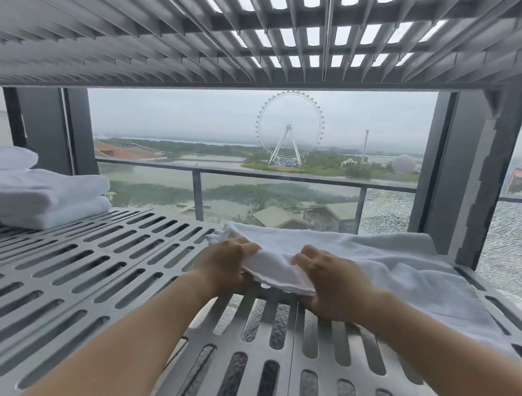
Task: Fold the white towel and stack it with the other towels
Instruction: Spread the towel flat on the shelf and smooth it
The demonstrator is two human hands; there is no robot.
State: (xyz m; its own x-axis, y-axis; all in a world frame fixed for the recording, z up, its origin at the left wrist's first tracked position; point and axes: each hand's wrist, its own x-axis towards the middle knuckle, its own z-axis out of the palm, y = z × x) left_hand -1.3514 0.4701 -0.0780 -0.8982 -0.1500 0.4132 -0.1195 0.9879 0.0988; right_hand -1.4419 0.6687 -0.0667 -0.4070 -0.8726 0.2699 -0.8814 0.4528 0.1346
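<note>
While both hands pinch its near edge, white towel (394, 263) lies spread over the right part of slotted metal shelf (101, 265). Left hand (225, 265): fingers curled over the towel's left corner, cloth bunched under them. Right hand (330, 287): fingers curled on top of a raised fold, hem hanging just below them; thumb hidden, can't tell its position. Cloth between the hands is lifted off the shelf. Folded towel stack (41, 194) sits far left on the same shelf, well apart from both hands. Ferris wheel (289, 130) shows through the window behind.
</note>
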